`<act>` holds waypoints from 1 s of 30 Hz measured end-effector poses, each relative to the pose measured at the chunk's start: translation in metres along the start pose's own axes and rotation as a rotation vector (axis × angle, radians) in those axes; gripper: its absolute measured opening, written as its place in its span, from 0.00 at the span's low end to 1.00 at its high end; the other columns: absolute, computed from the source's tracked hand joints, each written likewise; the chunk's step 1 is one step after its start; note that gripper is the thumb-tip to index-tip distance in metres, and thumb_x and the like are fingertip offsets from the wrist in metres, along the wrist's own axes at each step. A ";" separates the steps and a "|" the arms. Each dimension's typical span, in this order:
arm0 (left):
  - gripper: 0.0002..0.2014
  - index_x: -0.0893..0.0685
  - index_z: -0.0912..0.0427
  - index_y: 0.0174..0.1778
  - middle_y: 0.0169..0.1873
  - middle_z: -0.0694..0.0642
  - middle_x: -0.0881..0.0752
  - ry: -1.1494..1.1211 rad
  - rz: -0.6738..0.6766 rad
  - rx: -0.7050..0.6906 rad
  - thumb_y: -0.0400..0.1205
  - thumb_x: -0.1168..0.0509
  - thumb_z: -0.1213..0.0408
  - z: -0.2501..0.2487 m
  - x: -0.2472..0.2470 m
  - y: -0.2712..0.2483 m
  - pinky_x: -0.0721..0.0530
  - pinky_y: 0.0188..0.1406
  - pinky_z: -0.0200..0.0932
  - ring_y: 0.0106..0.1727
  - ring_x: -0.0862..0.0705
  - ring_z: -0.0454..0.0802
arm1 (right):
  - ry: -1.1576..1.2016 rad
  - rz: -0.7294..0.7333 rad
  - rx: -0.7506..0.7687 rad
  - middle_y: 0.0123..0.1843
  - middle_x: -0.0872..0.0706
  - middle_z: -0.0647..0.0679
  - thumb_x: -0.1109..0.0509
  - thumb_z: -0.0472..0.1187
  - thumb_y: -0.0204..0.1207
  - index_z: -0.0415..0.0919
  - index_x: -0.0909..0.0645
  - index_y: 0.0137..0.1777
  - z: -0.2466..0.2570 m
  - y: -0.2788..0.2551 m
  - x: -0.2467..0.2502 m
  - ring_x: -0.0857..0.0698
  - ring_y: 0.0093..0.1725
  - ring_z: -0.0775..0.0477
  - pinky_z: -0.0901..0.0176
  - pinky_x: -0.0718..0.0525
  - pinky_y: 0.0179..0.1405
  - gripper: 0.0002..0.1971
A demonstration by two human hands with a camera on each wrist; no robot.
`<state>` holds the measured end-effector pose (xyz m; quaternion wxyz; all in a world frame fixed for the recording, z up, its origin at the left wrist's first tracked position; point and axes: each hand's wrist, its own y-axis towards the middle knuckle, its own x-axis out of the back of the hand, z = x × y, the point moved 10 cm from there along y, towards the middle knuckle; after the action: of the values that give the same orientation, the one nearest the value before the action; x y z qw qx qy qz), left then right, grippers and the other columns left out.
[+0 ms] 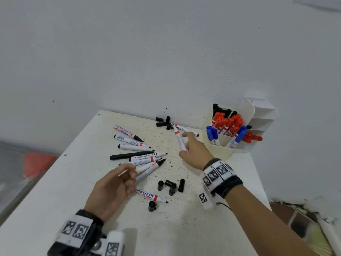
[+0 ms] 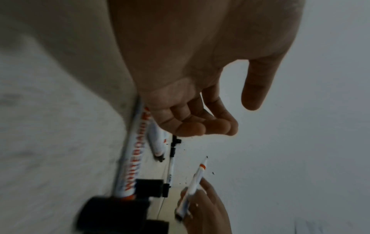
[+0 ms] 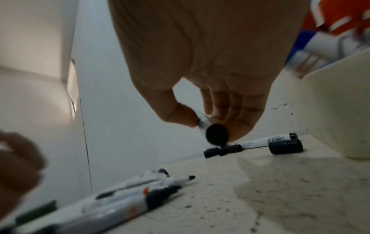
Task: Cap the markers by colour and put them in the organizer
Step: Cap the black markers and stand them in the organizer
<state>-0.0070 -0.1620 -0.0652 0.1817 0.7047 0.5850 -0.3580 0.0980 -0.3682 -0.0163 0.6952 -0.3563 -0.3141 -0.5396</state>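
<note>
No cap is held by the left hand (image 1: 110, 185), fingers loosely curled. At 1 o'clock, a marker (image 1: 180, 140) is pinched by the right hand (image 1: 195, 152). Caps (image 1: 170, 185) could be mismatched; organizer (image 1: 221, 150) beyond.

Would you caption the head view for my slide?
Right hand lifts an uncapped marker beside the organizer.

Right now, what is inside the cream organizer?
The organizer holds capped markers upright: black-capped at the back, red-capped in the middle, blue-capped in front. Its wall hides their lower ends.
</note>
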 end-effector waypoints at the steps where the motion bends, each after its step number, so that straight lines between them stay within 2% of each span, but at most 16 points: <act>1: 0.27 0.12 0.63 0.46 0.35 0.57 0.20 0.109 0.019 -0.023 0.59 0.15 0.49 -0.010 -0.010 0.007 0.19 0.29 0.39 0.31 0.22 0.48 | 0.068 -0.029 -0.016 0.42 0.21 0.48 0.37 0.39 0.79 0.46 0.34 0.70 -0.004 -0.015 0.006 0.21 0.36 0.49 0.56 0.23 0.33 0.20; 3: 0.26 0.13 0.63 0.46 0.34 0.55 0.19 0.367 0.057 -0.074 0.63 0.19 0.45 -0.030 -0.037 0.026 0.20 0.31 0.38 0.32 0.22 0.47 | 0.247 -0.074 -0.069 0.38 0.24 0.48 0.42 0.37 0.83 0.42 0.28 0.63 -0.017 -0.044 0.012 0.24 0.33 0.48 0.54 0.21 0.30 0.10; 4: 0.24 0.13 0.63 0.46 0.34 0.54 0.17 0.512 0.074 -0.091 0.67 0.21 0.46 -0.036 -0.051 0.038 0.19 0.34 0.37 0.33 0.21 0.47 | 0.351 -0.085 -0.102 0.36 0.25 0.47 0.44 0.36 0.84 0.40 0.26 0.59 -0.024 -0.058 0.011 0.26 0.31 0.49 0.55 0.22 0.26 0.08; 6: 0.14 0.13 0.63 0.48 0.35 0.52 0.15 0.833 0.111 -0.106 0.78 0.28 0.54 -0.040 -0.082 0.067 0.18 0.40 0.38 0.36 0.19 0.45 | 0.510 -0.096 -0.169 0.32 0.28 0.48 0.44 0.37 0.85 0.37 0.24 0.53 -0.039 -0.082 0.007 0.32 0.26 0.52 0.60 0.30 0.20 0.07; 8: 0.08 0.13 0.60 0.49 0.38 0.50 0.12 1.164 0.177 -0.106 0.83 0.32 0.59 -0.032 -0.110 0.103 0.18 0.43 0.37 0.38 0.16 0.42 | 0.605 -0.114 -0.251 0.30 0.30 0.48 0.41 0.39 0.83 0.36 0.25 0.48 -0.055 -0.102 0.002 0.36 0.23 0.54 0.63 0.37 0.18 0.07; 11: 0.08 0.13 0.54 0.53 0.44 0.48 0.11 1.577 0.329 -0.072 0.83 0.32 0.55 -0.005 -0.142 0.156 0.18 0.48 0.40 0.46 0.13 0.44 | 0.753 -0.173 -0.314 0.28 0.33 0.48 0.37 0.41 0.82 0.31 0.26 0.46 -0.069 -0.128 0.000 0.40 0.21 0.55 0.65 0.41 0.16 0.11; 15: 0.17 0.18 0.52 0.67 0.60 0.53 0.14 1.974 0.328 -0.022 0.83 0.32 0.54 0.026 -0.147 0.210 0.22 0.57 0.41 0.60 0.16 0.52 | 0.912 -0.224 -0.294 0.29 0.35 0.44 0.35 0.42 0.84 0.28 0.24 0.51 -0.069 -0.157 0.001 0.41 0.22 0.54 0.67 0.41 0.16 0.13; 17: 0.22 0.21 0.49 0.72 0.64 0.55 0.15 2.086 0.312 -0.006 0.82 0.32 0.52 0.040 -0.142 0.226 0.21 0.61 0.43 0.62 0.17 0.55 | 0.949 -0.246 -0.281 0.30 0.34 0.42 0.35 0.43 0.84 0.30 0.22 0.51 -0.069 -0.169 0.002 0.40 0.22 0.54 0.68 0.40 0.16 0.13; 19: 0.23 0.21 0.47 0.73 0.64 0.56 0.16 2.145 0.305 0.008 0.81 0.30 0.51 0.049 -0.139 0.237 0.20 0.64 0.46 0.63 0.17 0.56 | 0.987 -0.272 -0.282 0.30 0.32 0.42 0.36 0.44 0.84 0.35 0.20 0.51 -0.069 -0.178 0.001 0.39 0.22 0.53 0.67 0.39 0.17 0.12; 22: 0.18 0.16 0.47 0.67 0.64 0.55 0.15 2.182 0.305 -0.002 0.80 0.29 0.53 0.057 -0.139 0.246 0.20 0.63 0.45 0.63 0.17 0.55 | 1.047 -0.305 -0.279 0.29 0.31 0.43 0.38 0.47 0.84 0.43 0.18 0.51 -0.069 -0.184 0.000 0.39 0.23 0.52 0.67 0.41 0.18 0.10; 25: 0.13 0.12 0.48 0.60 0.61 0.53 0.14 2.206 0.310 -0.034 0.79 0.29 0.55 0.061 -0.138 0.251 0.18 0.60 0.46 0.60 0.16 0.54 | 1.064 -0.312 -0.265 0.30 0.32 0.42 0.38 0.47 0.85 0.45 0.18 0.53 -0.067 -0.182 -0.004 0.40 0.24 0.51 0.66 0.42 0.18 0.09; 28: 0.12 0.13 0.52 0.58 0.58 0.55 0.13 2.194 0.286 -0.043 0.80 0.30 0.55 0.057 -0.134 0.250 0.15 0.59 0.50 0.57 0.15 0.55 | 1.055 -0.309 -0.246 0.28 0.32 0.42 0.38 0.46 0.85 0.46 0.18 0.52 -0.062 -0.178 -0.006 0.40 0.23 0.51 0.66 0.41 0.18 0.09; 30: 0.11 0.14 0.56 0.57 0.56 0.56 0.12 2.124 0.270 -0.076 0.80 0.30 0.59 0.047 -0.135 0.247 0.16 0.58 0.48 0.56 0.15 0.56 | 1.004 -0.320 -0.210 0.27 0.29 0.45 0.39 0.47 0.85 0.47 0.18 0.52 -0.057 -0.175 -0.004 0.37 0.22 0.52 0.64 0.38 0.17 0.09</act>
<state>0.2065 -0.3491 -0.0408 -0.3605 0.7083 0.3714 0.4799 -0.0705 -0.4427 -0.0234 0.6295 -0.0695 0.0621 -0.7714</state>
